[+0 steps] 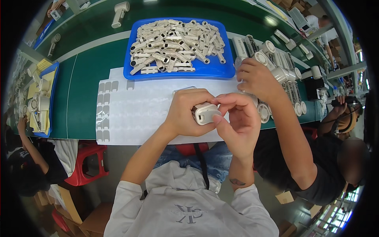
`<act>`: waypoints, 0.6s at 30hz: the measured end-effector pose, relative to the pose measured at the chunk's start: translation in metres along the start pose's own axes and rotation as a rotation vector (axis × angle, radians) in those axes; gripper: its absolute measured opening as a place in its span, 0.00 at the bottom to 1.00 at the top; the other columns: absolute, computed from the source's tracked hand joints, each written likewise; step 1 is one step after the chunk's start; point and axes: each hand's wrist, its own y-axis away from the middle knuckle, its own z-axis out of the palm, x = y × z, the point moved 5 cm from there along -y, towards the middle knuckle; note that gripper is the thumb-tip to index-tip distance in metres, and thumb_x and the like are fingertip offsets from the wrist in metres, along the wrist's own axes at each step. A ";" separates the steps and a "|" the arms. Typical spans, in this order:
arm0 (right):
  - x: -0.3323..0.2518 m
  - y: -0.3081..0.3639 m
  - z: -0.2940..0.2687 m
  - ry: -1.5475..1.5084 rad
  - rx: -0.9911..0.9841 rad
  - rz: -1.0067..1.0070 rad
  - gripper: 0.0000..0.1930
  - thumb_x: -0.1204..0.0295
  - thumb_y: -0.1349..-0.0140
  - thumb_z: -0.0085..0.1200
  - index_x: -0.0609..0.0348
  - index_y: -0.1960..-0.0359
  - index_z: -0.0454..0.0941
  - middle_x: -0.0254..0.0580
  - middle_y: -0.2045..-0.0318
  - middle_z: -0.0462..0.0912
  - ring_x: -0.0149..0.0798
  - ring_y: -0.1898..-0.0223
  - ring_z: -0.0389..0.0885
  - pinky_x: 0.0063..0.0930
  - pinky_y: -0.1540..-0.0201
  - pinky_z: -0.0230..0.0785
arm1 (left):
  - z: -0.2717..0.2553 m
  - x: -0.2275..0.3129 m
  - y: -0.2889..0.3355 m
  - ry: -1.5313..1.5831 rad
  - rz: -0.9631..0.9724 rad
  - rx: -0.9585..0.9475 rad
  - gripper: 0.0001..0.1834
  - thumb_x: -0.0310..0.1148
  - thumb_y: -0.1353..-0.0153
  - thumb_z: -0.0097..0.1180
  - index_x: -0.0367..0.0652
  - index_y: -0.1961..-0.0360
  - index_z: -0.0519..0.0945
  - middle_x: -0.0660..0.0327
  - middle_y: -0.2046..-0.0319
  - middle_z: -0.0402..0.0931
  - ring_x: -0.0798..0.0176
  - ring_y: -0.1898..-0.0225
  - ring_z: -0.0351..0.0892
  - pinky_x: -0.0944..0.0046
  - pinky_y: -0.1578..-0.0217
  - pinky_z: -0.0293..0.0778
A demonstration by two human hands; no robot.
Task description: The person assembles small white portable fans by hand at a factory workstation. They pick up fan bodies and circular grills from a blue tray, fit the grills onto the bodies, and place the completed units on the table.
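My left hand (186,110) is wrapped round a white handheld fan (200,117), its rounded end turned up toward me with a small dark slot in it. Most of the fan is hidden inside the fist. The thumb of my right hand (241,124) presses on that end face, and its index finger touches the far edge. A greyish patch covers part of the face beneath the thumb. Under both hands lies a white sticker sheet (130,118), with grey rounded stickers (104,110) along its left side and top left corner.
A blue tray (179,75) heaped with white handle-shaped parts (177,43) stands beyond the sheet. At right, a co-worker's hand (254,77) reaches among several white fans (282,73). Another blue tray (53,98) with fans is at left, near a red stool (85,164).
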 end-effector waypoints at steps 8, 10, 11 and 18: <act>0.001 -0.002 0.004 -0.013 -0.017 0.003 0.19 0.86 0.49 0.59 0.66 0.53 0.75 0.34 0.66 0.75 0.24 0.65 0.72 0.21 0.58 0.65 | -0.003 0.001 0.000 0.032 0.024 0.045 0.14 0.30 0.64 0.68 0.41 0.73 0.80 0.59 0.78 0.78 0.62 0.79 0.76 0.67 0.77 0.68; 0.001 -0.001 0.002 0.003 -0.006 -0.006 0.19 0.86 0.49 0.59 0.66 0.53 0.75 0.34 0.66 0.75 0.25 0.65 0.72 0.21 0.58 0.65 | -0.001 -0.001 -0.001 0.009 -0.009 0.014 0.16 0.34 0.64 0.70 0.43 0.71 0.81 0.58 0.76 0.80 0.55 0.76 0.80 0.64 0.74 0.72; 0.001 -0.002 0.001 0.013 -0.007 -0.014 0.19 0.86 0.49 0.59 0.66 0.53 0.76 0.34 0.66 0.75 0.25 0.65 0.72 0.21 0.58 0.65 | -0.001 -0.001 -0.001 0.007 -0.006 0.013 0.16 0.34 0.64 0.69 0.43 0.71 0.81 0.58 0.76 0.80 0.55 0.75 0.80 0.64 0.74 0.72; 0.002 0.000 0.002 0.009 -0.008 0.004 0.18 0.86 0.48 0.58 0.66 0.53 0.76 0.33 0.66 0.75 0.24 0.65 0.72 0.20 0.59 0.65 | 0.000 -0.002 -0.001 0.013 -0.017 -0.001 0.15 0.33 0.63 0.69 0.42 0.71 0.81 0.58 0.76 0.80 0.56 0.75 0.81 0.64 0.74 0.73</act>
